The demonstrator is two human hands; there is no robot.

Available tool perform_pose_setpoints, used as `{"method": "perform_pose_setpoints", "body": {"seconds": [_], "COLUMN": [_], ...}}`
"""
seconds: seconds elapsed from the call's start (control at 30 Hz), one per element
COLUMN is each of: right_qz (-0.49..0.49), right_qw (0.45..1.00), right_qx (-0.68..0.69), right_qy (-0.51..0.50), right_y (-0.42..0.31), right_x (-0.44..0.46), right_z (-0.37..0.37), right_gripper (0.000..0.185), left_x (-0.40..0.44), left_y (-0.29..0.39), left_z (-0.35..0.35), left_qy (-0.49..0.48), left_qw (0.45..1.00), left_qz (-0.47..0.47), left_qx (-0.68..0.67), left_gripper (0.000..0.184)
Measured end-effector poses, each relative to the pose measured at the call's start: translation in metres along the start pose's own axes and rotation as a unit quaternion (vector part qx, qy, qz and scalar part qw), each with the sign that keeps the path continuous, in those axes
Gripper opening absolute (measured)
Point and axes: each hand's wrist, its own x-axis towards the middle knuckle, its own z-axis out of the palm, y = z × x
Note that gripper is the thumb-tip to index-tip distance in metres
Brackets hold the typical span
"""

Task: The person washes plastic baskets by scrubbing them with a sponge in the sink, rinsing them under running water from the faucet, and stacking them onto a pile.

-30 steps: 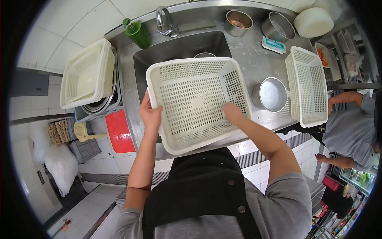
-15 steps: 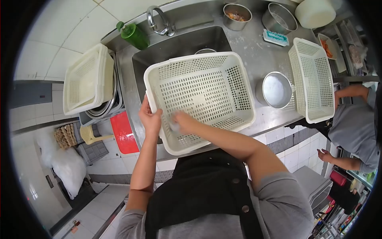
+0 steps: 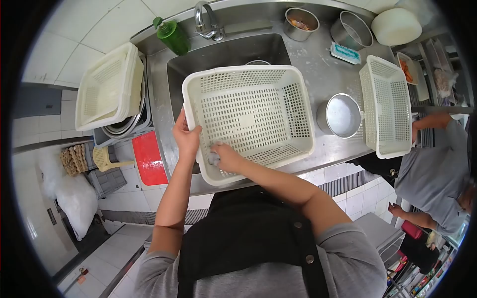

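Observation:
A white perforated basket [image 3: 253, 116] rests tilted over the steel sink [image 3: 233, 49] and the counter edge, its open side toward me. My left hand [image 3: 187, 136] grips its left rim, thumb inside and fingers outside. Inside the basket, near the lower left corner, my right hand [image 3: 227, 158] is closed on a small greyish scrubber [image 3: 214, 156] pressed against the plastic. The fingers partly hide the scrubber, so its exact kind is unclear.
A round metal pot [image 3: 340, 115] and a second white basket [image 3: 386, 107] stand right. Behind are a brush [image 3: 346, 52], metal bowls [image 3: 301, 24] and a green bottle [image 3: 173, 37]. Stacked baskets [image 3: 107, 89] are left. Another person [image 3: 432, 174] stands at the right.
My right hand has moved from the basket's right side to its lower left corner. My left hand keeps its hold on the left rim. The view has shifted slightly.

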Motion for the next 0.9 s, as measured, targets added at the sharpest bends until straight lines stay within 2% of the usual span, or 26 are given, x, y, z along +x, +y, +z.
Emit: {"method": "perform_pose_setpoints", "body": {"seconds": [0.03, 0.1, 0.17, 0.23, 0.27, 0.33, 0.37, 0.43, 0.5, 0.53, 0.57, 0.6, 0.63, 0.7, 0.73, 0.8, 0.9], "right_qz": [0.004, 0.075, -0.029, 0.053, 0.135, 0.223, 0.225, 0.234, 0.134, 0.167, 0.109, 0.158, 0.014, 0.020, 0.021, -0.054, 0.017], "right_qw": [1.000, 0.990, 0.999, 0.998, 0.989, 0.960, 0.959, 0.922, 0.962, 0.957, 0.968, 0.980, 0.994, 0.987, 0.988, 0.994, 0.978], "right_qx": [-0.002, 0.020, 0.001, 0.003, 0.004, -0.160, -0.162, -0.299, -0.239, -0.218, -0.188, -0.051, -0.049, -0.044, -0.045, -0.083, -0.205], "right_qy": [0.003, -0.121, -0.038, -0.032, -0.060, -0.057, -0.058, -0.071, -0.012, -0.098, -0.122, -0.110, -0.093, -0.151, -0.148, -0.054, -0.029], "right_y": [-0.014, -0.029, -0.016, 0.018, 0.042, 0.085, 0.095, 0.112, 0.122, 0.081, 0.064, -0.006, -0.011, -0.107, -0.101, -0.071, 0.001], "right_x": [-0.009, -0.028, -0.060, -0.087, -0.099, -0.115, -0.111, -0.108, -0.098, -0.078, -0.065, -0.060, -0.052, -0.050, -0.055, -0.076, -0.112], "right_z": [-0.008, -0.033, -0.052, -0.089, -0.116, -0.163, -0.167, -0.170, -0.126, -0.112, -0.087, -0.080, -0.048, -0.068, -0.070, -0.078, -0.125], "right_gripper": [0.032, 0.021, 0.027, 0.034, 0.042, 0.034, 0.034, 0.026, 0.026, 0.037, 0.040, 0.042, 0.044, 0.043, 0.043, 0.047, 0.047], "left_x": [-0.001, -0.001, 0.001, 0.002, 0.002, 0.001, 0.001, 0.001, 0.005, 0.006, 0.009, 0.011, 0.013, 0.016, 0.018, 0.020, 0.023], "left_y": [0.003, 0.011, 0.006, -0.001, -0.004, -0.007, -0.005, -0.003, -0.003, -0.002, 0.000, 0.002, 0.001, -0.004, -0.004, -0.006, -0.011], "left_z": [0.002, 0.003, 0.002, 0.001, -0.001, 0.001, 0.001, 0.002, 0.003, 0.005, 0.006, 0.006, 0.005, 0.003, 0.003, 0.002, 0.000], "left_qy": [-0.004, 0.005, 0.011, 0.012, 0.007, 0.003, 0.010, 0.015, 0.013, 0.014, 0.013, 0.012, 0.011, 0.003, 0.000, 0.005, -0.009], "left_qw": [1.000, 1.000, 1.000, 1.000, 1.000, 0.999, 0.999, 0.998, 0.999, 0.999, 0.999, 1.000, 1.000, 1.000, 1.000, 1.000, 0.999], "left_qz": [-0.001, -0.023, -0.012, -0.004, 0.006, 0.015, -0.009, -0.033, -0.007, -0.006, -0.003, 0.000, 0.002, 0.013, 0.013, -0.012, -0.023], "left_qx": [-0.003, -0.013, -0.018, -0.020, -0.022, -0.029, -0.036, -0.044, -0.033, -0.036, -0.032, -0.028, -0.028, -0.013, -0.013, -0.007, -0.024], "left_gripper": [0.074, 0.073, 0.073, 0.072, 0.072, 0.071, 0.071, 0.070, 0.069, 0.069, 0.069, 0.069, 0.069, 0.069, 0.069, 0.070, 0.073]}}
